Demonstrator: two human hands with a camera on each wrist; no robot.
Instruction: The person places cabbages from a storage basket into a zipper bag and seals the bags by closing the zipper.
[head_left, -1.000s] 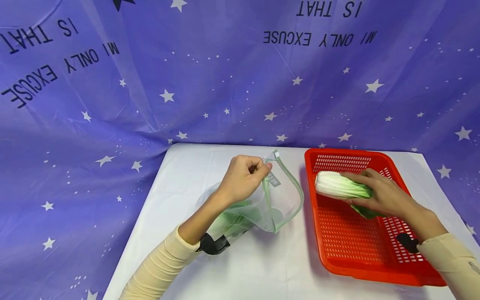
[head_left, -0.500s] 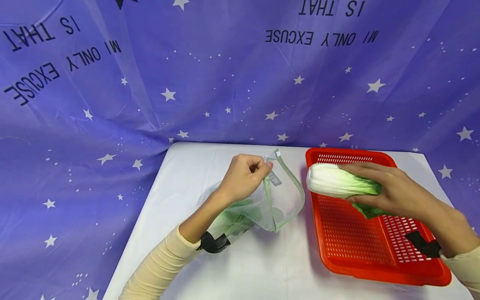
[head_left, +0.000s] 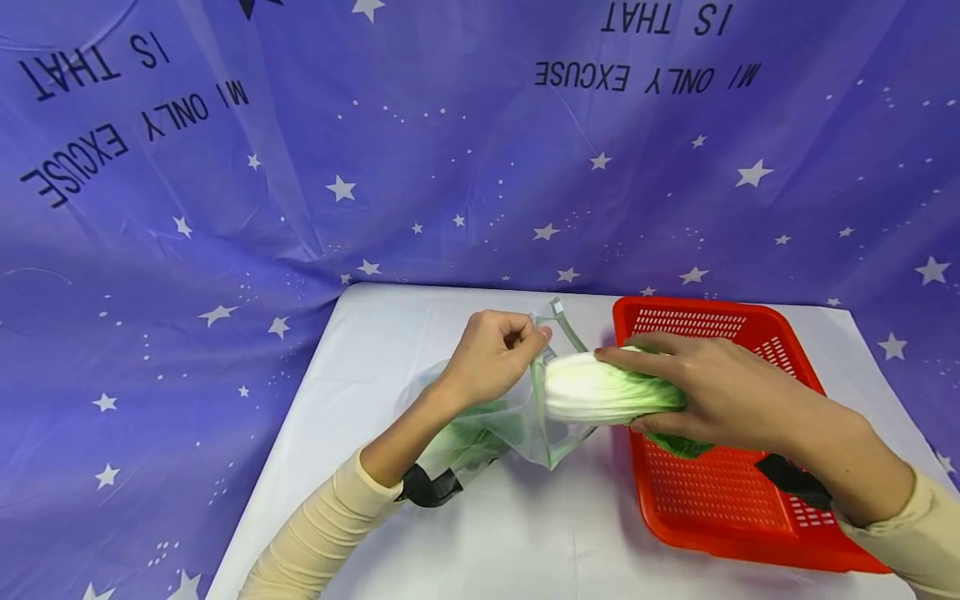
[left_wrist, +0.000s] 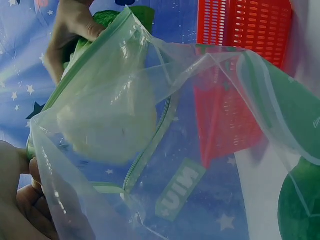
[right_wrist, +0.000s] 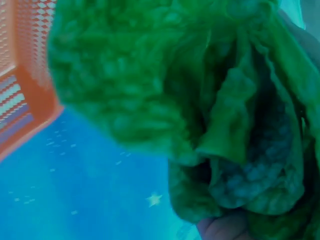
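My left hand pinches the rim of a clear zip bag with a green edge, holding its mouth open toward the right. Inside the bag lies a leafy green and white vegetable, partly hidden by my forearm. My right hand grips a napa cabbage by its leafy end, with the white base at the bag's mouth. Through the film in the left wrist view, the pale cabbage base shows within the opening. Green leaves fill most of the right wrist view.
A red perforated plastic basket stands on the right of the white table, partly under my right arm. Behind the table hangs a purple cloth with stars and lettering. Black straps circle both wrists.
My right hand has lifted the napa cabbage out of the red basket and carried it left to the bag's mouth. The left hand has stayed nearly still, holding the bag's rim.
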